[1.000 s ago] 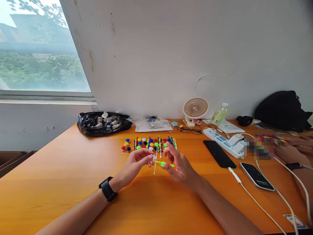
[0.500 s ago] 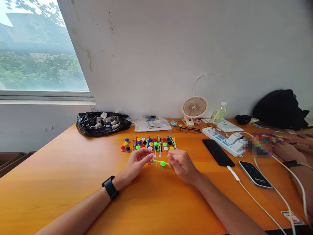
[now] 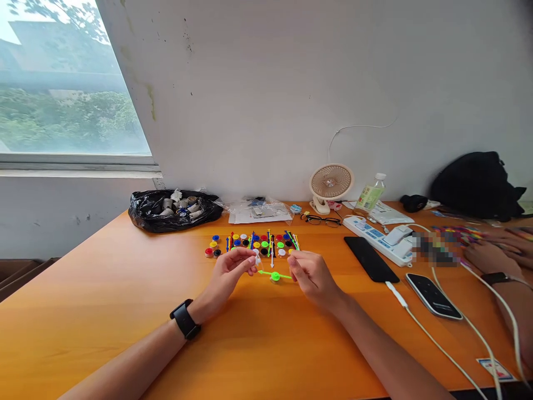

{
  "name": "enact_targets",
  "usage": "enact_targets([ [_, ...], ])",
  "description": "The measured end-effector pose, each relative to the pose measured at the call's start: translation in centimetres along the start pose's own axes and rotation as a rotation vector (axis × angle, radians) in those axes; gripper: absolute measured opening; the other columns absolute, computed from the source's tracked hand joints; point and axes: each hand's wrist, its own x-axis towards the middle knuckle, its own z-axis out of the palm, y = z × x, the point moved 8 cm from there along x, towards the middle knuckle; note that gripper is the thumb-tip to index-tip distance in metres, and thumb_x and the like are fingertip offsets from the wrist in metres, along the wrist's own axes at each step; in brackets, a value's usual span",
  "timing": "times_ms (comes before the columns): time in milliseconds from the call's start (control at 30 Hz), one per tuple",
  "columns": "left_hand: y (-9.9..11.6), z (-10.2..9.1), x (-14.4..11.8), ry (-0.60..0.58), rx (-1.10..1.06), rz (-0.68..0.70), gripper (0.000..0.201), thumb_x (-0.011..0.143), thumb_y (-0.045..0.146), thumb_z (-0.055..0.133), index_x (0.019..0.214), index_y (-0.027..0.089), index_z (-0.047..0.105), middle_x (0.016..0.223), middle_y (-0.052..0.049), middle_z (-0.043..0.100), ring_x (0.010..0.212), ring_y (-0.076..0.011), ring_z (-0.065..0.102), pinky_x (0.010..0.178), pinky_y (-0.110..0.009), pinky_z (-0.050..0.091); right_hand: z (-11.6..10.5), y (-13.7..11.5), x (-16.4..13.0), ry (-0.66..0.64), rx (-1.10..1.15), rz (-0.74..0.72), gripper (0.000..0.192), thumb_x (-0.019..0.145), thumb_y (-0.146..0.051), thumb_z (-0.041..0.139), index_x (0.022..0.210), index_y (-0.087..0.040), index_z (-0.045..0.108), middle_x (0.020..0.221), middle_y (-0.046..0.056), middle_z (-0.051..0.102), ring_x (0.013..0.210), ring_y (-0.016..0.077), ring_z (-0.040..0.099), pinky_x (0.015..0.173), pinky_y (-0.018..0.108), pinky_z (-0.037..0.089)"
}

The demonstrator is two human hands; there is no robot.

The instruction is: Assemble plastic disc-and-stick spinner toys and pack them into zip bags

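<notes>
Over the table, my left hand point(image 3: 231, 273) pinches a small white plastic piece point(image 3: 257, 260) between thumb and fingertips. A thin pale strip, faint and see-through, runs down from that piece. My right hand point(image 3: 311, 273) is closed, thumb against curled fingers; whatever lies in the pinch is hidden. Between the hands is a bright green arrow with a round green knob point(image 3: 275, 275) on a clear base. Its tail meets the edge of my right hand, and I cannot tell whether it is gripped. Just beyond lie several coloured knobs on clear bases point(image 3: 215, 239) and several coloured arrows point(image 3: 272, 253).
A black plastic bag point(image 3: 144, 214) with cardboard tubes, a fan point(image 3: 331, 183), glasses point(image 3: 320, 220) and a bottle point(image 3: 370, 194) line the wall. To the right are a black phone point(image 3: 370, 259), power strip point(image 3: 375, 239), cables and another person's hands point(image 3: 481, 255).
My left hand has drawn slightly left and up with the white piece, away from the green arrow. The blurred pale streak beside it has faded. My right hand has barely moved.
</notes>
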Motion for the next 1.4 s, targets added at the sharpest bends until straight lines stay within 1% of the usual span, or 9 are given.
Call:
enact_targets([
  [100,0.3,-0.5,0.1,0.027,-0.055,0.007,0.030,0.089,0.041,0.079,0.103,0.015,0.075,0.085,-0.004,0.071,0.076,-0.0146,0.062,0.074,-0.028,0.051,0.1,0.4,0.1,-0.001,-0.058,0.037,0.052,0.110,-0.042,0.043,0.062,-0.021,0.049,0.064,0.001,0.052,0.060,0.0160,0.049,0.062,0.031,0.032],
  [267,0.0,-1.0,0.2,0.055,-0.131,-0.029,0.030,0.087,0.040,0.081,0.104,0.016,0.075,0.089,-0.005,0.071,0.079,-0.0147,0.062,0.076,-0.028,0.050,1.6,0.7,0.0,-0.150,-0.079,0.056,0.008,0.100,-0.030,0.063,0.103,-0.024,0.067,0.100,0.004,0.073,0.087,0.0199,0.066,0.078,0.030,0.045],
  [667,-1.4,0.4,-0.1,-0.067,0.081,-0.106,0.033,0.084,0.044,0.083,0.099,0.015,0.073,0.084,-0.003,0.070,0.074,-0.0138,0.061,0.073,-0.026,0.050,1.4,1.0,0.2,-0.170,-0.095,0.094,0.021,0.105,-0.029,0.052,0.090,-0.022,0.065,0.086,0.002,0.071,0.078,0.0177,0.063,0.070,0.028,0.042],
  [833,-1.5,1.3,-0.5,-0.172,-0.130,-0.164,0.025,0.090,0.038,0.079,0.096,0.015,0.072,0.088,-0.004,0.068,0.072,-0.0113,0.058,0.071,-0.024,0.046,1.8,1.2,0.0,-0.210,-0.113,0.121,0.020,0.105,-0.030,0.052,0.097,-0.023,0.068,0.088,0.002,0.073,0.078,0.0182,0.064,0.071,0.029,0.042],
  [933,-1.4,0.9,-0.4,-0.148,-0.214,-0.157,0.025,0.089,0.038,0.080,0.096,0.016,0.071,0.089,-0.004,0.069,0.072,-0.0112,0.059,0.071,-0.025,0.047,2.1,1.5,-0.1,-0.249,-0.130,0.145,0.021,0.106,-0.034,0.052,0.109,-0.024,0.070,0.090,0.003,0.073,0.078,0.0189,0.064,0.072,0.029,0.043],
  [1067,-2.1,0.2,0.0,-0.106,-0.067,-0.157,0.034,0.089,0.045,0.079,0.105,0.017,0.068,0.089,-0.005,0.073,0.077,-0.0151,0.066,0.075,-0.028,0.051,2.9,1.4,-0.4,-0.337,-0.119,0.138,0.023,0.105,-0.039,0.055,0.117,-0.025,0.069,0.097,0.003,0.072,0.083,0.0197,0.065,0.073,0.029,0.045],
  [1200,-3.3,0.5,0.0,-0.173,0.163,-0.153,0.035,0.093,0.051,0.071,0.095,0.016,0.067,0.078,-0.005,0.073,0.071,-0.0161,0.065,0.068,-0.027,0.048,3.4,1.1,-0.6,-0.332,-0.064,0.156,0.031,0.108,-0.045,0.047,0.125,-0.025,0.063,0.108,0.006,0.071,0.096,0.0215,0.066,0.084,0.032,0.049],
  [1300,-3.3,1.1,-0.1,-0.215,0.337,-0.085,0.031,0.096,0.046,0.065,0.094,0.016,0.069,0.083,-0.006,0.075,0.073,-0.0178,0.066,0.065,-0.027,0.046,4.0,0.6,-0.7,-0.299,-0.029,0.166,0.045,0.105,-0.051,0.053,0.142,-0.027,0.047,0.121,0.007,0.067,0.105,0.0232,0.066,0.090,0.034,0.050],
  [1400,-2.6,1.1,-0.2,-0.169,0.547,0.030,0.022,0.096,0.037,0.063,0.096,0.017,0.073,0.084,-0.006,0.075,0.073,-0.0180,0.064,0.064,-0.027,0.045,4.9,-0.2,-0.9,-0.298,-0.021,0.110,0.046,0.102,-0.045,0.061,0.141,-0.029,0.043,0.127,0.007,0.065,0.112,0.0242,0.064,0.095,0.036,0.049],
])
